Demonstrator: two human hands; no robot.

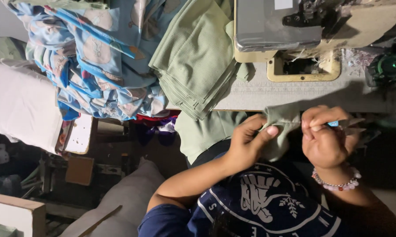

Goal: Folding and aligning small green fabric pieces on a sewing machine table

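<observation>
The left hand (247,139) pinched a small green cloth piece (280,127) between thumb and fingers, just in front of the desk (294,94). The right hand (326,136) was curled tight around a small blue tool (333,124), touching the same cloth. A stack of green cloth (197,57) lay on the desk beside the sewing machine (294,26).

Ahead of my left hand (248,142), stacked green cloth (195,57) blocks the table; the sewing machine (285,26) looms beyond my right hand (325,136); bare tabletop (294,94) lies between.
</observation>
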